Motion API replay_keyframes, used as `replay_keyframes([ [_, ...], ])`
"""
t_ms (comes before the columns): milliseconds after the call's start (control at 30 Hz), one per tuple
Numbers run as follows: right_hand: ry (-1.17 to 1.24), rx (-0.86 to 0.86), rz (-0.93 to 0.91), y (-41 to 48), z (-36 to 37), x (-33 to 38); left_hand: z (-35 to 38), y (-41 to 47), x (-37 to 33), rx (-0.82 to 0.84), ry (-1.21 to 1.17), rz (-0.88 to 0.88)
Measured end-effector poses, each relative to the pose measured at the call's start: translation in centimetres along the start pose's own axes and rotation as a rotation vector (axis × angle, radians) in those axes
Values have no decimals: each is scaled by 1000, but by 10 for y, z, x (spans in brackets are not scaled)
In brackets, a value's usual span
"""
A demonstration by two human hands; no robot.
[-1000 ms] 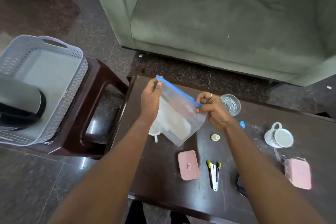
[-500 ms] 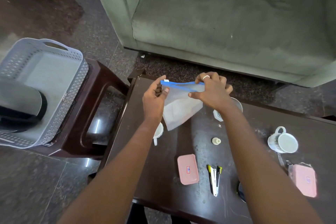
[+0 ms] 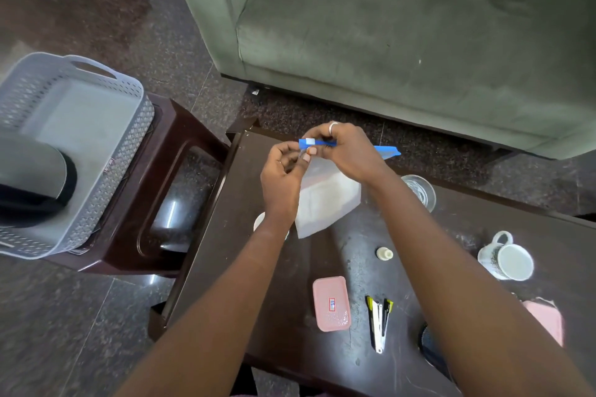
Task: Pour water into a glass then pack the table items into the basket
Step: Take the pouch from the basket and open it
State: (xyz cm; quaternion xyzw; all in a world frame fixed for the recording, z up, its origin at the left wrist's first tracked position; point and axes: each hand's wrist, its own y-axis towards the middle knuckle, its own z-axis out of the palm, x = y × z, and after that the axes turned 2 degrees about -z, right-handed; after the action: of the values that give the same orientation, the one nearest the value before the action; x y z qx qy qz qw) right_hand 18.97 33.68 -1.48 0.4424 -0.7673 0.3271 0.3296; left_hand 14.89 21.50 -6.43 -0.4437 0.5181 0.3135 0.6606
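Both hands hold a clear zip bag (image 3: 327, 200) with a blue seal strip above the dark table (image 3: 245, 267). My right hand (image 3: 345, 151) pinches the blue strip near its white slider at the left end. My left hand (image 3: 283, 177) grips the bag's upper left corner just below. White contents show inside the bag. A glass (image 3: 419, 192) with water stands behind my right forearm. The grey perforated basket (image 3: 106, 151) sits on a stool at the left, with a grey and black object (image 3: 35, 184) in it.
On the table lie a pink lidded box (image 3: 331, 304), a stapler (image 3: 379, 322), a small white cap (image 3: 384, 253), a white mug (image 3: 506, 258), a second pink box (image 3: 548, 319) and a dark round object (image 3: 432, 348). A white cup (image 3: 259, 222) peeks out under my left wrist. A green sofa (image 3: 403, 26) stands behind.
My right hand slid left along the blue strip to the slider end, close to my left hand. The bag's right end of the strip now sticks out free.
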Motion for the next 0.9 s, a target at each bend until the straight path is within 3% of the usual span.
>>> replay_keyframes([
  [100,3,-30,5,7,4,2,-5,-5,5,-45,-36,15],
  [333,-97,73,-12,15,21,0,-17,-3,7,-171,14,-36],
  [600,-236,64,-29,19,39,-12,-22,3,14,-196,124,-34],
  [800,-412,20,167,9,-1,-47,-36,11,26,-373,145,-61],
  [900,-422,-66,276,1,-22,-64,-41,13,32,-358,162,-61],
])
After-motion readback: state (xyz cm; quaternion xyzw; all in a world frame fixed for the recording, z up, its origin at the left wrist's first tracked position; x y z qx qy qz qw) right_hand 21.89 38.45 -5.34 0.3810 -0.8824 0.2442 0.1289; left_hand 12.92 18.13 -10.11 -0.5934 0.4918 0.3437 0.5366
